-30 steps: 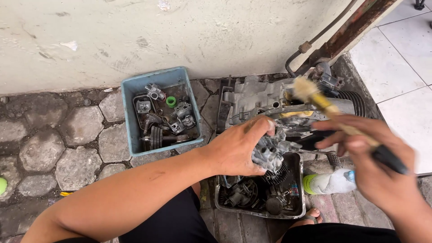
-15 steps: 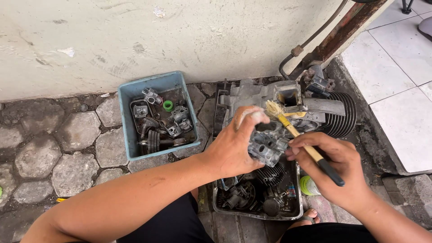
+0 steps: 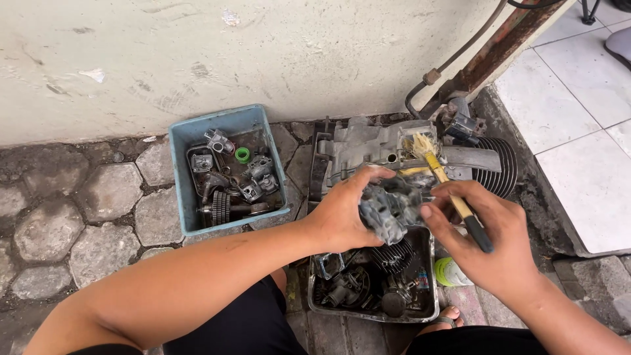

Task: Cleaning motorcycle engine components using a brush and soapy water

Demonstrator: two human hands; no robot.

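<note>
I am noting containers first. A blue square tub (image 3: 186, 141) is sitting on the paving (image 3: 72, 210) against the wall (image 3: 263, 52), holding grey metal parts, a dark gear (image 3: 221, 208) and a green ring (image 3: 243, 155). A dark metal tray (image 3: 430, 299) is lying nearer me, below the hands, filled with black greasy parts; a small multicoloured label is showing inside its right wall, too small to make out. Just right of the tray, a bottle with a green cap (image 3: 449, 271) is lying on its side, mostly hidden by my right hand.

The carburettor (image 3: 388, 207) is grey cast metal, grimy and blurred, with ports and bosses showing. It is being held above the tray's far edge, in front of the engine block (image 3: 368, 148) and finned cylinder (image 3: 496, 167).

My left hand (image 3: 342, 217) is reaching in from the lower left, palm down, fingers wrapped over the carburettor's top and clamped on it. My right hand (image 3: 496, 246) is gripping a brush (image 3: 447, 181) by its dark handle, thumb and fingers closed around it; the yellow shaft is angling up-left and the pale bristles are standing just past the carburettor, over the engine block.
</note>
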